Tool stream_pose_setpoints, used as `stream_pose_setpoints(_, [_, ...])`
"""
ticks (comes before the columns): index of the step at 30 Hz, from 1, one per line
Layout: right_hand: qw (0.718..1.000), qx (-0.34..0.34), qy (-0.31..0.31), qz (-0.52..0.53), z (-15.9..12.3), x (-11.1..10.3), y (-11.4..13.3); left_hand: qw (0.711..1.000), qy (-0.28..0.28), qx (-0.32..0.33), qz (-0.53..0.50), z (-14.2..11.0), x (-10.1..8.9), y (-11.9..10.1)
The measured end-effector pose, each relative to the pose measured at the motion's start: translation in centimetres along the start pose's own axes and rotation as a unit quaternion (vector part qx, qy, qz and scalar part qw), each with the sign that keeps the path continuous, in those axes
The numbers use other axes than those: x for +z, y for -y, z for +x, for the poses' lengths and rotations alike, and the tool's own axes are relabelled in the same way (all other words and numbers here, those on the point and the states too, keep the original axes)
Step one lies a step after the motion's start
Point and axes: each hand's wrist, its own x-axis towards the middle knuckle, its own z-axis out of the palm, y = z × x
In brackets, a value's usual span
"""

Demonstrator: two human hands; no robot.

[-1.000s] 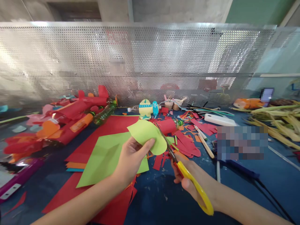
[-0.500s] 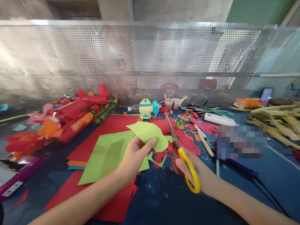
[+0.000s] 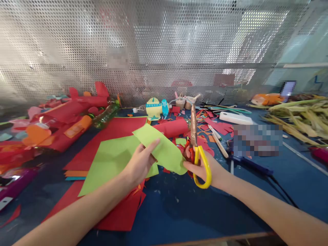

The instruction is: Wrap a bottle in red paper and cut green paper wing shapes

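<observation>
My left hand point(image 3: 139, 164) pinches a rounded piece of light green paper point(image 3: 161, 148) and holds it above the table. My right hand point(image 3: 203, 167) grips yellow-and-red scissors point(image 3: 196, 150) with the blades closed and pointing up. The fingers of that hand also touch the right end of the green piece. A larger green sheet point(image 3: 112, 160) lies below on red sheets point(image 3: 115, 131).
The blue table point(image 3: 179, 208) is strewn with red paper scraps point(image 3: 205, 131). Red paper-covered bottles point(image 3: 71, 116) lie at the left, a small yellow-and-blue bottle craft point(image 3: 155, 109) at the back. Green stalks point(image 3: 299, 119) pile at the right before a perforated metal screen point(image 3: 164, 51).
The scissors swung upright and moved left towards the green piece. My right hand now touches the piece's right end. The view tilted down a little.
</observation>
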Motion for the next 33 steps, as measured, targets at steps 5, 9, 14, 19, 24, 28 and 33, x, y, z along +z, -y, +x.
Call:
stream_pose_setpoints(5, [0.998,0.010,-0.054,-0.005,0.7,-0.6,-0.1,0.997,-0.036,0.062,0.004,0.8,-0.5,-0.3])
stream_pose_setpoints(9, [0.994,-0.032,-0.099,0.041,1.6,-1.2,-1.5,0.996,-0.041,0.079,0.004,1.3,-0.8,-0.5])
stream_pose_setpoints(14, [0.996,-0.035,-0.041,0.064,1.7,-1.3,-1.8,0.992,-0.064,0.104,-0.011,2.0,-1.2,-1.1])
stream_pose_setpoints(19, [0.984,0.075,0.073,0.144,0.6,-0.4,-0.1,1.000,0.000,0.009,0.028,1.7,-1.3,-1.3])
stream_pose_setpoints(24, [0.979,0.040,0.127,0.157,-0.4,0.4,0.6,0.989,0.101,-0.067,0.086,0.2,-0.5,-1.3])
stream_pose_setpoints(28, [0.997,-0.004,0.066,0.040,-0.9,0.9,0.2,0.966,0.181,-0.057,0.177,-0.7,0.1,-1.0])
stream_pose_setpoints(33, [0.999,-0.004,0.006,0.051,-0.4,1.2,-0.1,0.958,0.212,-0.045,0.189,-0.8,0.2,-0.5])
